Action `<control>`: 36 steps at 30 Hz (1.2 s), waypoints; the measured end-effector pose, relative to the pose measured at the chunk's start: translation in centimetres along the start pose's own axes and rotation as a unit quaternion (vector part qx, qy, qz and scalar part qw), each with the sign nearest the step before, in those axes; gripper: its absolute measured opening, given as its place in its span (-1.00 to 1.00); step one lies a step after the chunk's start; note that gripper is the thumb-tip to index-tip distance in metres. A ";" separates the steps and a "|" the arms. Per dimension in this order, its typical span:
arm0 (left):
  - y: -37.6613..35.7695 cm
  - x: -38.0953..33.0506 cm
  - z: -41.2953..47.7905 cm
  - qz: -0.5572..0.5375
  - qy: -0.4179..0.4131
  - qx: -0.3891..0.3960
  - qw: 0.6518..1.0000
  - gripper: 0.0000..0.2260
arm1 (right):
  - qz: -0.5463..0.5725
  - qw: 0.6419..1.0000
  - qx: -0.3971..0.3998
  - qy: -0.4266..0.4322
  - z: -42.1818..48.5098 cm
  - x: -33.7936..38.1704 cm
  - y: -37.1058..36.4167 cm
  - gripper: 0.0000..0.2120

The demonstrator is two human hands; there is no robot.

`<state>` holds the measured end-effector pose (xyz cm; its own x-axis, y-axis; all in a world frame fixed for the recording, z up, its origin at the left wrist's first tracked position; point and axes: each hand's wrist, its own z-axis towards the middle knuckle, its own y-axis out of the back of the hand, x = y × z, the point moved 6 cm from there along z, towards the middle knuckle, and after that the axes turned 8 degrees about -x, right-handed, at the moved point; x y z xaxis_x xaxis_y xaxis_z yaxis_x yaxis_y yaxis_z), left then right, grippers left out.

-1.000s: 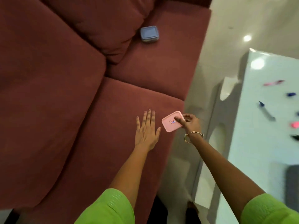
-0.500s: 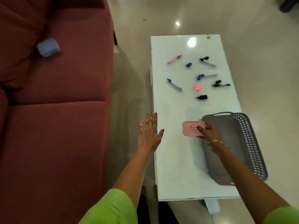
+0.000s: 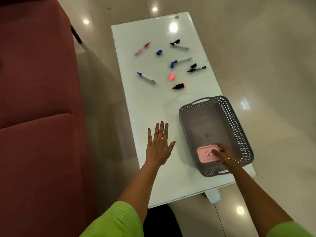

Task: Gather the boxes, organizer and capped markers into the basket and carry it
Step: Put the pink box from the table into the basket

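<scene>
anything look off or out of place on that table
Yes: the markers lie scattered at all angles on the far half of the table, several seemingly uncapped, with a loose blue cap and pink cap lying apart. The pink box in the basket looks fine.

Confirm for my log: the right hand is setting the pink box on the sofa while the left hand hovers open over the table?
No: the head view shows the right hand setting the pink box in the basket; the left hand hovers open.
</scene>
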<state>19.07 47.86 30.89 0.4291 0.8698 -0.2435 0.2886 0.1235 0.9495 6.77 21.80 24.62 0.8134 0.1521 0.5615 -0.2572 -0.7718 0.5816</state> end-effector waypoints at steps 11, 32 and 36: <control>0.2 0.1 -0.3 0.017 0.001 -0.015 1.000 -0.35 | -0.111 0.993 0.034 0.011 0.7 -2.6 -2.4 -0.71; 0.9 5.5 -1.3 0.030 0.047 -0.014 0.998 -0.36 | -0.316 0.891 -0.163 0.284 -4.5 7.5 -5.0 -0.44; 3.8 9.6 0.5 0.030 0.075 -0.040 0.996 -0.36 | -0.312 0.863 -0.072 0.391 -6.7 15.9 -12.4 -0.30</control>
<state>24.70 56.41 32.07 0.3095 0.9374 -0.1598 0.1938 0.1023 0.9757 19.40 37.93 30.22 0.2302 0.9239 0.3056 -0.0045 -0.3131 0.9497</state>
